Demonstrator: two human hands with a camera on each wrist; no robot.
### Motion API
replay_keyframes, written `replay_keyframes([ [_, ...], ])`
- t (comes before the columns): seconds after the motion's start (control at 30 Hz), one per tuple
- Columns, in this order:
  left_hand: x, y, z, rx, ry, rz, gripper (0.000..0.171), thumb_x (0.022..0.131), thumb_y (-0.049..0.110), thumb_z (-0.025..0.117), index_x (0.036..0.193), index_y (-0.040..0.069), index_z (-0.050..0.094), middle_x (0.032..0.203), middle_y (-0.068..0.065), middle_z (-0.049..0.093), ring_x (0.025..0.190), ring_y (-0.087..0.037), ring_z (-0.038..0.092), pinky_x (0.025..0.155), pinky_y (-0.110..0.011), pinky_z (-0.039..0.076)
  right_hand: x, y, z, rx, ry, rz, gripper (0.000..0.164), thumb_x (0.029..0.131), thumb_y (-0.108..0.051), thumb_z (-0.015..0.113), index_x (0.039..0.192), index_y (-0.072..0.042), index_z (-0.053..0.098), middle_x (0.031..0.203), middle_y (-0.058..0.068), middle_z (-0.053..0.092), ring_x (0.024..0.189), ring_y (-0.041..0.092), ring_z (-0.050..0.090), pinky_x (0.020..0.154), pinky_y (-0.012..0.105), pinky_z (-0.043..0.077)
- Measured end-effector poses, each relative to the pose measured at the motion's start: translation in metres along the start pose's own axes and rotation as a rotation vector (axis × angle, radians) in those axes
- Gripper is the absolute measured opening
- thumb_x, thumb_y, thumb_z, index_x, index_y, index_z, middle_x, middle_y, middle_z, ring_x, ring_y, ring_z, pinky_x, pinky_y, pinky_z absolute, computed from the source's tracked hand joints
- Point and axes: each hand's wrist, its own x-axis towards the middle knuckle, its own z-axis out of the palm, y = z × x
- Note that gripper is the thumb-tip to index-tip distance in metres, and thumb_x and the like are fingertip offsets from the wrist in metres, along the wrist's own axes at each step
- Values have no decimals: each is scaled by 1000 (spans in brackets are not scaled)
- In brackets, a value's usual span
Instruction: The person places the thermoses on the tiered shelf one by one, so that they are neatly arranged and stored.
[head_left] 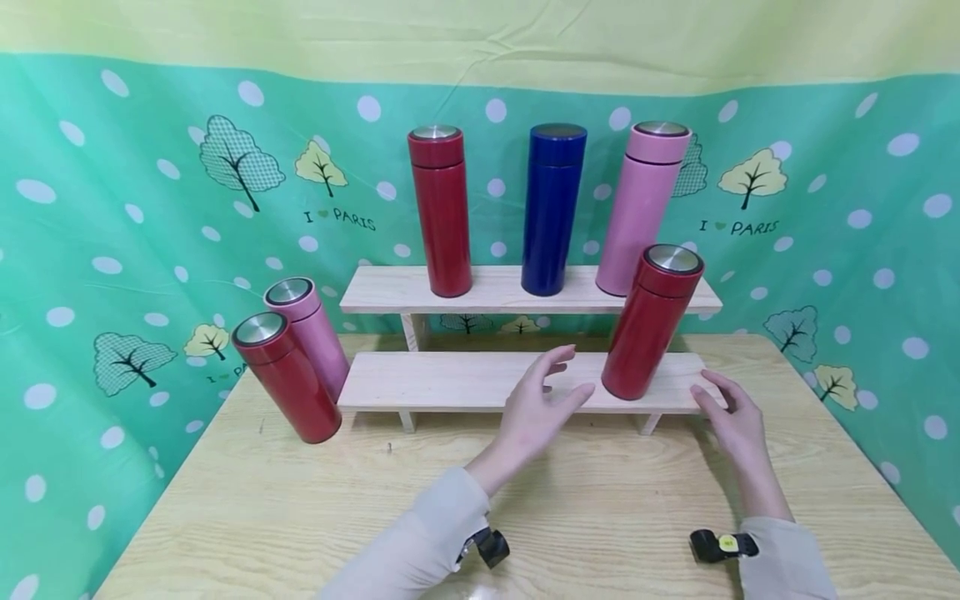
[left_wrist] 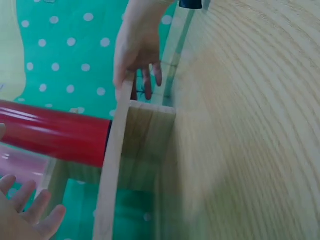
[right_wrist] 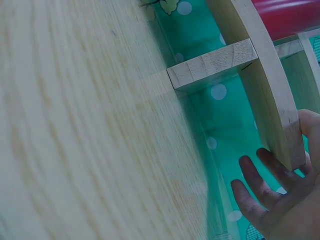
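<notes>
A red thermos flask (head_left: 651,329) with a silver lid top stands upright on the lower board of a two-tier wooden shelf (head_left: 435,382), towards its right end. My left hand (head_left: 534,408) is held to the left of this flask, fingers spread and holding nothing. At the board's right end, my right hand (head_left: 738,421) grips the edge between thumb and fingers. The right wrist view shows the thumb on the upper side of the board (right_wrist: 277,95), other fingers (right_wrist: 255,175) spread below it.
On the upper tier stand another red flask (head_left: 442,217), a blue flask (head_left: 553,212) and a pink flask (head_left: 647,208). Left of the shelf, a red flask (head_left: 288,379) and a pink flask (head_left: 318,333) stand close together on the wooden table (head_left: 300,517). A green dotted cloth (head_left: 150,267) hangs behind.
</notes>
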Motion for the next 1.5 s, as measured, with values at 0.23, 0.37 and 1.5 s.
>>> replay_keyframes([
  [0.23, -5, 7, -22, -24, 19, 43, 51, 92, 32, 71, 140, 24, 54, 136, 11, 57, 126, -12, 52, 101, -43, 44, 0, 0, 0, 21, 9, 7, 63, 98, -40, 61, 149, -6, 43, 158, 18, 29, 105, -3, 48, 75, 7, 44],
  [0.37, -8, 7, -35, -18, 30, 75, 51, 93, 33, 70, 140, 23, 54, 136, 10, 58, 126, -11, 51, 101, -43, 43, 0, 0, 0, 33, 10, 9, 63, 98, -39, 61, 149, -7, 44, 157, 19, 30, 100, -5, 48, 74, 7, 45],
  [1.5, -55, 7, -114, 0, 229, 67, 41, 93, 6, 68, 133, 0, 57, 133, -16, 59, 124, -35, 53, 100, -57, 42, 1, 0, 0, 33, -1, 25, 63, 98, -41, 61, 150, -11, 43, 159, 16, 26, 133, 22, 42, 77, 5, 43],
])
